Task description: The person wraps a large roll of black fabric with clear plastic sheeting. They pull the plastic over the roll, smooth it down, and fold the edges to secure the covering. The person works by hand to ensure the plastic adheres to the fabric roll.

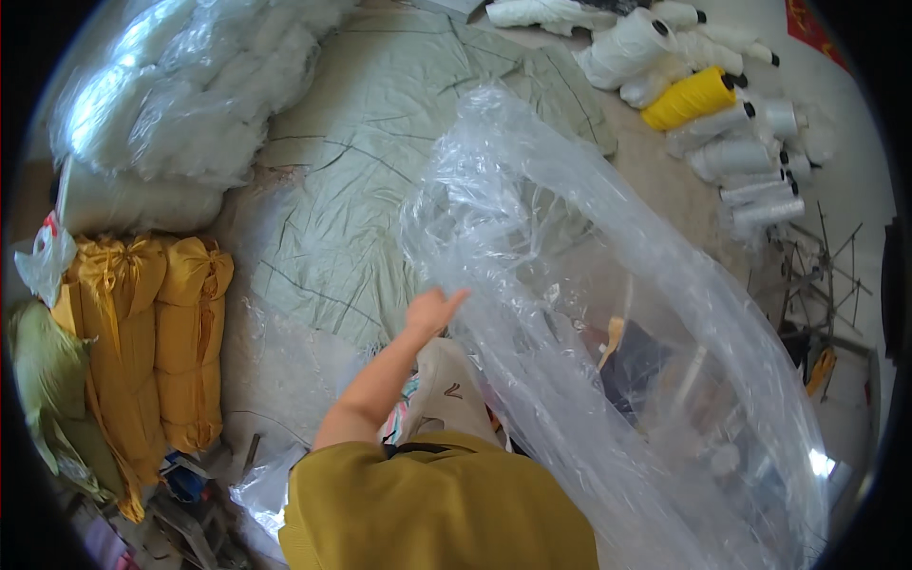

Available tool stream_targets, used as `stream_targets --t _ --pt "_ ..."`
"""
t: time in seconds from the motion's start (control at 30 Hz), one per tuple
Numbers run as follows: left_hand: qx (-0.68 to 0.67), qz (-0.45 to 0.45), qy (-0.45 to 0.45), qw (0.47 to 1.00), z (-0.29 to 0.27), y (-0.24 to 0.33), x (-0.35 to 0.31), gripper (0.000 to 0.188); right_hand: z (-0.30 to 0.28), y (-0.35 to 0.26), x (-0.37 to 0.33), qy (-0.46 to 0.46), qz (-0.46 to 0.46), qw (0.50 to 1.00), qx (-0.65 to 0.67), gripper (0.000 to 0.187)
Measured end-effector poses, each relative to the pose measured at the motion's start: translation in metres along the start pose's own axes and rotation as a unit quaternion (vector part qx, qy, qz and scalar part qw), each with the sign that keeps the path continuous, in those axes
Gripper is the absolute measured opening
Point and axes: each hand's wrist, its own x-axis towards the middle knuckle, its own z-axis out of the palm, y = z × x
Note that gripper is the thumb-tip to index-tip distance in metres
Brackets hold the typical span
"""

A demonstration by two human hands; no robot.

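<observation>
A large sheet of clear plastic film (475, 237) stretches in loose folds from the middle of the view to the lower right. My left hand (434, 312) is at its left edge, in front of my body. Its fingers look curled, and the thumb sticks out to the right over the film. Whether any film is inside the fingers is hidden. My right hand and forearm do not show. Through the film a tan, wooden-looking piece (613, 337) can be seen beside a dark patch.
A grey-green cloth (351, 190) covers the floor ahead. At left stand tied yellow bundles (190, 351), a green sack (47, 380) and a heap of plastic-wrapped white material (190, 85). White rolls (627, 47) and a yellow roll (689, 98) lie far right, near a metal rack (822, 275).
</observation>
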Motion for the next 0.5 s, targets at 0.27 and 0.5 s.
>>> stream_targets --t 0.27,0.5 --pt "-0.314 -0.012 0.109 0.943 0.073 0.037 0.087 0.051 -0.005 0.025 -0.014 0.011 0.057 0.998 -0.001 0.037" --pt "0.009 0.013 -0.083 0.996 0.155 0.189 0.12 0.036 -0.037 0.085 -0.074 0.045 0.182 0.982 -0.012 0.035"
